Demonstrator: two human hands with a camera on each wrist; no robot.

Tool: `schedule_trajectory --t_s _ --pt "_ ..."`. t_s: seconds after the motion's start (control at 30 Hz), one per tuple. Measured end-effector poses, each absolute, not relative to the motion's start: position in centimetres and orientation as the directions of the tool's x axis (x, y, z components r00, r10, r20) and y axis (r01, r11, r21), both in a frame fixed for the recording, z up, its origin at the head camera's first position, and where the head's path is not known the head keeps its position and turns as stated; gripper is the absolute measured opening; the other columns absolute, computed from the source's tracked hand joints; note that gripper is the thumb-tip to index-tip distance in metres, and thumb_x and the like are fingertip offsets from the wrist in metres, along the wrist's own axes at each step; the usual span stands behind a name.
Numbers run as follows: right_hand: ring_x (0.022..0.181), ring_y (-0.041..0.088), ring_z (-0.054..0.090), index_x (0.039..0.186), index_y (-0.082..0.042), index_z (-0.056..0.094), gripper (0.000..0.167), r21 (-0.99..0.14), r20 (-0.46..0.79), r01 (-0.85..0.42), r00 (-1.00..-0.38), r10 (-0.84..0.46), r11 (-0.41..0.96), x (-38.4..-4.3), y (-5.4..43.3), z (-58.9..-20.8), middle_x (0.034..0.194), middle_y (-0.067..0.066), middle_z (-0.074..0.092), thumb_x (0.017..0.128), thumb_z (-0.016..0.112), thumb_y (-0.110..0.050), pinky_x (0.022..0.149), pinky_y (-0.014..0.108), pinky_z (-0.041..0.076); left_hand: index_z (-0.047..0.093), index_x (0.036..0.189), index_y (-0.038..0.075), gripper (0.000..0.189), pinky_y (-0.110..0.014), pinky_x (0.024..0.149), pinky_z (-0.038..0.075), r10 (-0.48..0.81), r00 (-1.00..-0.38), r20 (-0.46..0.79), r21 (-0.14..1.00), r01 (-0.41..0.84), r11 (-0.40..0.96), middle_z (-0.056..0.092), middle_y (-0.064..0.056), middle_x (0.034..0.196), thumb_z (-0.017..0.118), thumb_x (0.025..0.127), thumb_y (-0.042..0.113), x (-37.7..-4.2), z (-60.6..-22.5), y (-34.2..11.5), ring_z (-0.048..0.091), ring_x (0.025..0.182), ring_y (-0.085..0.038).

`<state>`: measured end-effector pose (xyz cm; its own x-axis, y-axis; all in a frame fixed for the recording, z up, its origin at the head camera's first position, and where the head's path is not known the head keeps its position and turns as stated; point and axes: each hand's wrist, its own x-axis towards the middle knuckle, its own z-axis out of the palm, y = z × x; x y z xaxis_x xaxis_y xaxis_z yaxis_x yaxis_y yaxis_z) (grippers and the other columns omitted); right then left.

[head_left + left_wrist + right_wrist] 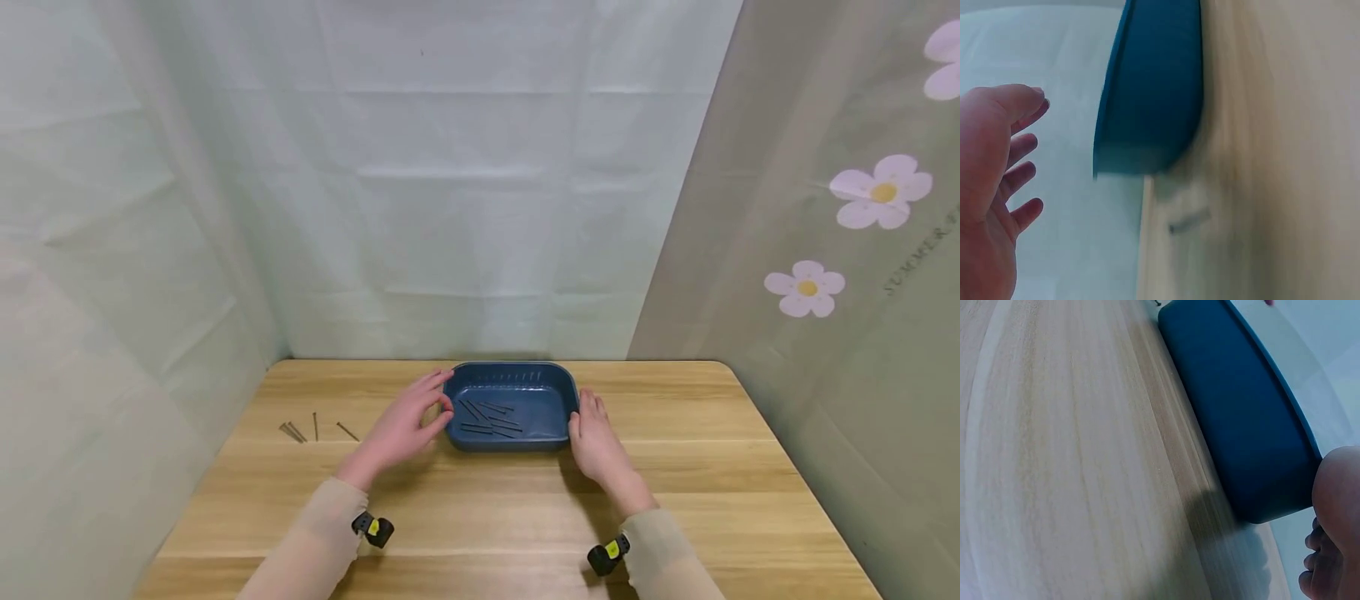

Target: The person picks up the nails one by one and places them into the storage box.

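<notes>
A dark blue rectangular dish (pixel 517 445) stands at the back of the table, with several dark nails (pixel 487 421) lying loosely on its left half. Over the dish's left end my left hand (pixel 401 427) hovers, thumb and index finger bent towards each other with nothing seen between them. In the left wrist view that hand (pixel 988 169) shows apart from the dish wall (pixel 1154 87). My right hand (pixel 598 442) lies along the dish's right end with extended fingers. The right wrist view shows its thumb (pixel 1338 487) touching the rim corner.
Left of the dish, more nails lie on the wooden table (pixel 480 508): a small cluster (pixel 292 432), one upright in view (pixel 316 426) and one slanted (pixel 347 431). Pale curtains (pixel 465 208) hang behind and beside the table, with printed flowers (pixel 806 288) at right.
</notes>
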<state>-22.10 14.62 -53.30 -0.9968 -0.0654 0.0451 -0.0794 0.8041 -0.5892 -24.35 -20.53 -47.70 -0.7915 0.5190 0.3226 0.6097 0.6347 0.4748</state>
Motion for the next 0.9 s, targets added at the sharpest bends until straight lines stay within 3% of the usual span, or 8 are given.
schedule_trajectory --t_s 0.3,0.6,0.77,0.9 --pt "0.158 0.055 0.016 0.16 0.02 0.02 0.06 -0.58 0.053 -0.075 -0.997 -0.055 0.811 -22.1 14.9 -53.3 0.169 0.036 0.021 0.115 0.036 -0.018 0.128 0.059 0.017 0.07 0.099 0.015 0.007 -0.07 0.12 0.03 0.352 -0.878 0.323 0.5 0.474 0.725 0.049 -0.021 0.161 0.074 0.101 0.01 -22.6 -49.1 -27.4 0.04 0.15 -0.048" --pt "0.157 0.055 0.017 0.16 0.019 0.021 0.06 -0.581 0.058 -0.086 -0.996 -0.064 0.809 -22.0 14.6 -53.4 0.17 0.036 0.022 0.115 0.036 -0.018 0.128 0.06 0.018 0.068 0.095 0.005 0.006 -0.075 0.114 0.033 0.154 -0.926 0.344 0.496 0.319 0.808 0.049 -0.037 0.153 0.072 0.098 0.002 -21.1 -49.5 -33.3 0.041 0.143 -0.061" --pt "0.157 0.055 0.017 0.16 0.02 0.021 0.06 -0.572 0.052 -0.084 -0.996 -0.067 0.816 -21.8 14.7 -53.4 0.169 0.036 0.021 0.116 0.035 -0.017 0.128 0.06 0.017 0.071 0.096 0.004 0.005 -0.077 0.116 0.028 0.071 -0.959 0.275 0.487 0.203 0.85 0.045 -0.04 0.155 0.072 0.098 0.008 -20.6 -49.8 -33.7 0.033 0.147 -0.063" --pt "0.157 0.056 0.017 0.159 0.021 0.021 0.059 -0.573 0.057 -0.095 -0.995 -0.076 0.814 -21.8 14.6 -53.2 0.169 0.037 0.022 0.115 0.035 -0.017 0.128 0.061 0.017 0.073 0.094 0.005 0.007 -0.078 0.116 0.026 0.066 -0.962 0.264 0.461 0.186 0.868 0.046 -0.041 0.154 0.074 0.097 0.011 -20.6 -50.0 -31.8 0.033 0.146 -0.065"
